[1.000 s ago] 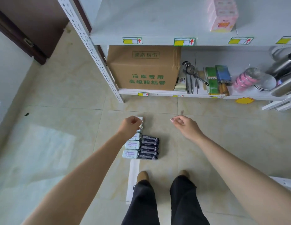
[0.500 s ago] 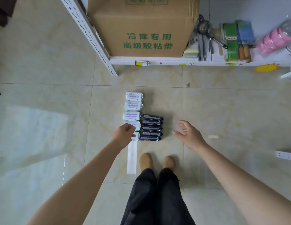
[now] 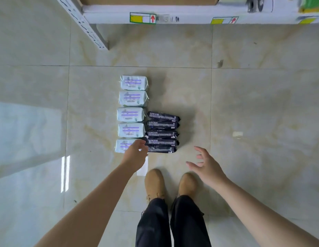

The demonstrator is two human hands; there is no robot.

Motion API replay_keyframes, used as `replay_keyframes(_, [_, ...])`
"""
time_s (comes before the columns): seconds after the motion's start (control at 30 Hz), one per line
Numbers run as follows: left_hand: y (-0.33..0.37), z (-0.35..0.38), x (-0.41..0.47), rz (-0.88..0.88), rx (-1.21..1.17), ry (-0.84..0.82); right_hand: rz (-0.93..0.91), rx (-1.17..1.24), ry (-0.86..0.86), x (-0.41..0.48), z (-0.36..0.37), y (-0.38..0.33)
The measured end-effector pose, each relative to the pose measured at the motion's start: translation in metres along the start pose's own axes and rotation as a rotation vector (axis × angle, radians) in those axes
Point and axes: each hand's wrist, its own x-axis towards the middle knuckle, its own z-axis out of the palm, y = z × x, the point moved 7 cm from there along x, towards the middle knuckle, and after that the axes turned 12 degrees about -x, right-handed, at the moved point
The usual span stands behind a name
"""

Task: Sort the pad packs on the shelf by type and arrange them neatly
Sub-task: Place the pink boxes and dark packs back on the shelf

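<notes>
Stock on the floor (image 3: pixel 244 104), short of the shelf (image 3: pixel 190 15): five pale packs (image 3: pixel 131 114) in one column, five dark packs (image 3: pixel 162 133) tight beside its near end. Your left hand (image 3: pixel 135 155) covers the nearest pale pack (image 3: pixel 122 146); whether it grips cannot be told. Your right hand (image 3: pixel 207 166) hovers with fingers spread, holding nothing. Risk: dragging that pack sideways likely knocks the dark row askew, and those overlapping packs may slide apart.
</notes>
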Motion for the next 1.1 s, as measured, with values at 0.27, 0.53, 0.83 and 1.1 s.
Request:
replay_keyframes(0.27, [-0.044,0.034,0.086,-0.047,0.057,0.043,0.155,0.186,-0.027,0.101,0.055,0.041])
replay_keyframes(0.53, [-0.076,0.061,0.142,-0.043,0.138,0.033,0.262,0.423,-0.053,0.166,0.091,0.062])
replay_keyframes(0.83, [-0.077,0.078,0.164,-0.023,0.436,0.065,0.493,0.710,-0.128,0.215,0.123,0.060])
replay_keyframes(1.1, [-0.084,0.083,0.170,-0.046,0.294,0.132,0.590,0.801,-0.230,0.231,0.143,0.059])
